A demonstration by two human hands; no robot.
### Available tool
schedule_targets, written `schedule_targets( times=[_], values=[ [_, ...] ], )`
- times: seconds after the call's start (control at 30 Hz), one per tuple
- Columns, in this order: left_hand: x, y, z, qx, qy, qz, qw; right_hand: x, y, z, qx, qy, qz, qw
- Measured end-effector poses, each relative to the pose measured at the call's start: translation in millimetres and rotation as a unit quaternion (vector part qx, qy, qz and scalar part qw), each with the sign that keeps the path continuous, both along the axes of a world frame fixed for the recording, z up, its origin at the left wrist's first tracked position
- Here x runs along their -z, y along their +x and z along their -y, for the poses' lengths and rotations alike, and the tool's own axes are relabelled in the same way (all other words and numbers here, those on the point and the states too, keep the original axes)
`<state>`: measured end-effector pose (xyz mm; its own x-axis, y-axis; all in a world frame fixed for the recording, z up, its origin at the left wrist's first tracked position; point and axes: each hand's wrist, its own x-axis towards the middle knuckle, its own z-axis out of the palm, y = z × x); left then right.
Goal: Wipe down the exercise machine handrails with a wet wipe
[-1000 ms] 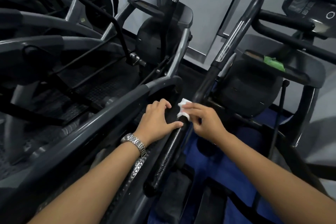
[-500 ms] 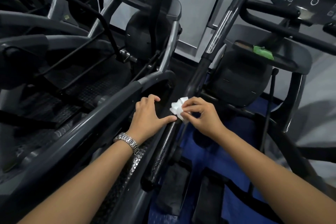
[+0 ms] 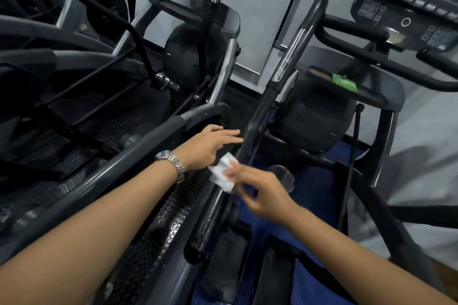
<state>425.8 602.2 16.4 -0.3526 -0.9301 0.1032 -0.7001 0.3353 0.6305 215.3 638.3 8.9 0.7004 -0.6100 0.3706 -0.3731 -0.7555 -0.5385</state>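
right hand [image 3: 262, 193] pinching wet wipe [image 3: 224, 176] against black handrail [image 3: 210, 218], motion-blurred; left hand [image 3: 210, 146] fingers straight, touching rail just above wipe; green wad [image 3: 344, 82] on machine ledge [image 3: 371, 96], up-right of grip

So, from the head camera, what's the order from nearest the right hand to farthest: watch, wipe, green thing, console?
1. Wipe: pinched by the right hand itself.
2. Watch: just left, on the other wrist.
3. Green thing: ahead and up, on the machine's ledge.
4. Console: top right, farthest.
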Motion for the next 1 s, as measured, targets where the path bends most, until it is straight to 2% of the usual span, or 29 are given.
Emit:
schedule_targets(
  times=[0.1, 0.27, 0.43, 0.57, 0.73, 0.9, 1.0],
  values=[
    [2, -2, 8, 0.016, 0.014, 0.023, 1.0, 3, -6, -16, -0.043, 0.015, -0.009, 0.999],
    [-9, -1, 2, 0.006, 0.04, 0.043, 0.998, 0, -6, 0, 0.065, 0.037, 0.005, 0.997],
    [-6, 1, 2, 0.0, 0.046, 0.034, 0.998, 5, -3, -23, -0.02, 0.04, -0.028, 0.999],
    [-1, 2, 4, -0.001, 0.032, 0.033, 0.999, 1, 2, -5, 0.021, 0.044, -0.039, 0.998],
    [7, 3, 8, 0.0, 0.037, 0.03, 0.999, 4, -1, -18, -0.046, 0.031, -0.056, 0.997],
    [4, 2, 8, -0.001, 0.036, 0.024, 0.999, -4, 6, -5, -0.005, 0.039, -0.061, 0.997],
    [5, 3, 9, -0.001, 0.035, 0.017, 0.999, -2, 12, -20, -0.043, 0.042, -0.069, 0.996]
  ],
)
